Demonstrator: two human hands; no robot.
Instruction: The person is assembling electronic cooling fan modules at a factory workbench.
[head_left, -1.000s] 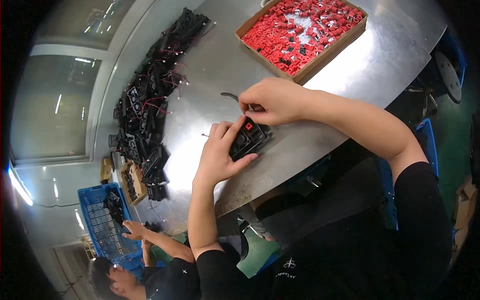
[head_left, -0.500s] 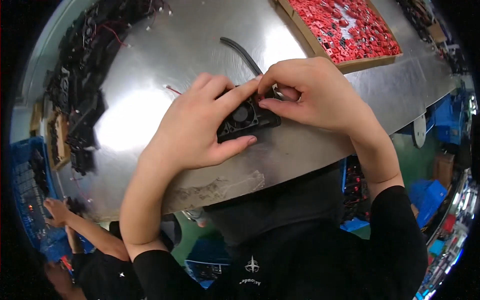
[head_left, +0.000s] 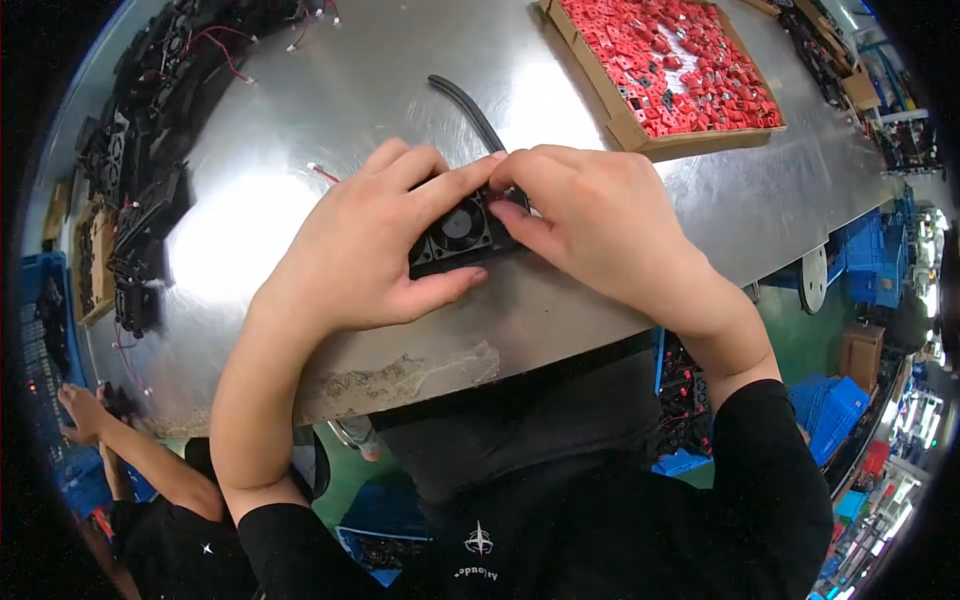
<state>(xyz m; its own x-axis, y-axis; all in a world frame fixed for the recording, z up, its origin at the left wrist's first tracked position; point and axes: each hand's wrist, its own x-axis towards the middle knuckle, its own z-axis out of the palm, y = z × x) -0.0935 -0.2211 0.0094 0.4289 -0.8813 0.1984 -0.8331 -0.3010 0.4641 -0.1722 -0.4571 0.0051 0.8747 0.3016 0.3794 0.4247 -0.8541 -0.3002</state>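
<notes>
A black housing with a small cooling fan (head_left: 459, 226) lies at the table's front part, partly covered by my hands. My left hand (head_left: 370, 240) wraps it from the left, thumb along the near side and fingers over the far side. At the housing's right end my right hand (head_left: 600, 215) is closed in a pinch, thumb and index finger together. What sits between those fingertips is hidden. Behind the hands a curved black cable (head_left: 465, 103) runs away across the metal table. A thin red wire with a white plug (head_left: 315, 168) sticks out beyond my left hand.
A cardboard tray (head_left: 618, 120) full of small red parts stands at the back right. Black assemblies with red wires (head_left: 150, 200) are heaped along the left. A co-worker's hand (head_left: 82, 415) shows at the lower left. Blue crates (head_left: 835, 415) stand on the floor to the right.
The whole view has shifted slightly, moving the scene to the left. My right thumb and fingers have drawn closer against the housing's right end. My left hand keeps its hold.
</notes>
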